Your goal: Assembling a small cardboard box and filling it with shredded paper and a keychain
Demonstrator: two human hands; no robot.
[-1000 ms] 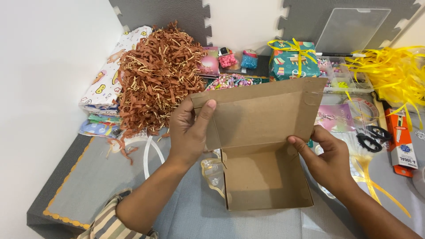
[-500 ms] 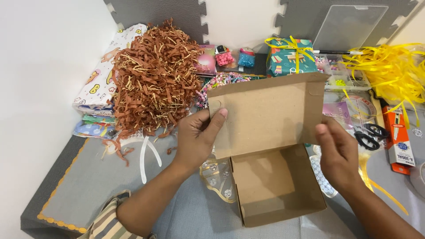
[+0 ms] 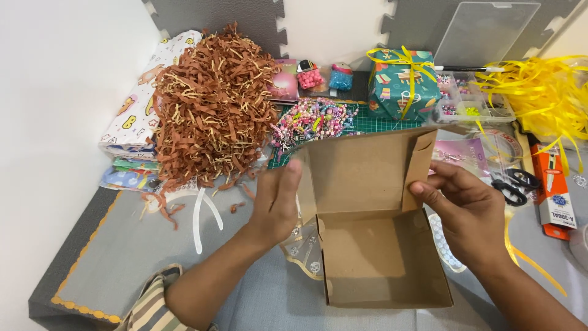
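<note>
An empty brown cardboard box (image 3: 380, 263) lies open on the grey mat in front of me, its lid (image 3: 361, 168) standing upright at the far side. My left hand (image 3: 277, 199) lies flat against the lid's left side flap, fingers together. My right hand (image 3: 465, 208) pinches the lid's right side flap (image 3: 418, 165), which is folded inward. Nothing lies inside the box.
A heap of brown shredded paper (image 3: 211, 110) sits at the far left beside folded patterned paper (image 3: 138, 122). Beyond the box lie colourful beads (image 3: 312, 122), a wrapped gift with yellow ribbon (image 3: 404, 86) and a bead organiser (image 3: 471, 104). Yellow ribbon (image 3: 545, 92), scissors (image 3: 517, 181) and an orange pack (image 3: 554, 193) are at right.
The box has shifted right and nearer. Both hands have moved onto the lid's side flaps, and the right flap is now folded inward.
</note>
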